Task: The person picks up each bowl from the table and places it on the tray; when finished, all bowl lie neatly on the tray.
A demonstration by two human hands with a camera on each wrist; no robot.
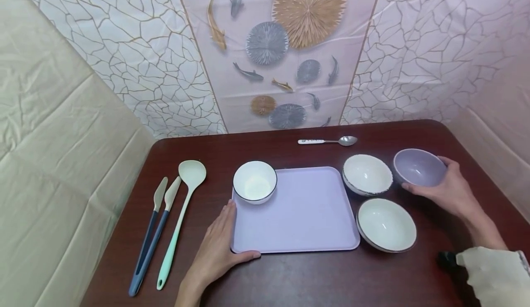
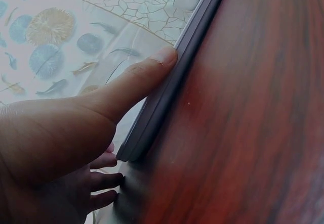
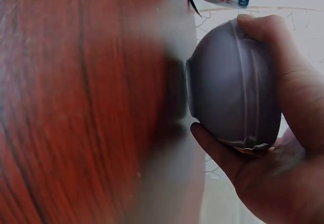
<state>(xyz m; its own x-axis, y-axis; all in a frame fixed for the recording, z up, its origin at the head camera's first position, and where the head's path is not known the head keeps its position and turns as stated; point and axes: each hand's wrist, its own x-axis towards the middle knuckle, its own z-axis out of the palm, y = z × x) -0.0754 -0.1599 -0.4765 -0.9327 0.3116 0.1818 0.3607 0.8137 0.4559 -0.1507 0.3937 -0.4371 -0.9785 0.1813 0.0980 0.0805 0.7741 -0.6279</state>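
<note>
My right hand (image 1: 449, 189) grips a purple bowl (image 1: 418, 168) by its right side, thumb at the front and fingers behind. In the right wrist view the fingers curve around the bowl (image 3: 228, 87), close to the tabletop; whether its foot touches is unclear. At the near left corner of a lilac tray (image 1: 298, 219) rests my left hand (image 1: 215, 245). Its fingers lie fairly straight along the left edge, and the thumb (image 2: 147, 75) touches the front edge. A white dark-rimmed bowl (image 1: 255, 182) stands on the tray's far left corner.
Right of the tray stand two white bowls, one farther (image 1: 367, 174) and one nearer (image 1: 387, 225). A spoon (image 1: 327, 141) lies behind the tray. On the left lie blue-handled tongs (image 1: 151, 240) and a mint-handled ladle (image 1: 182, 219). Fabric walls border the table (image 1: 281, 281).
</note>
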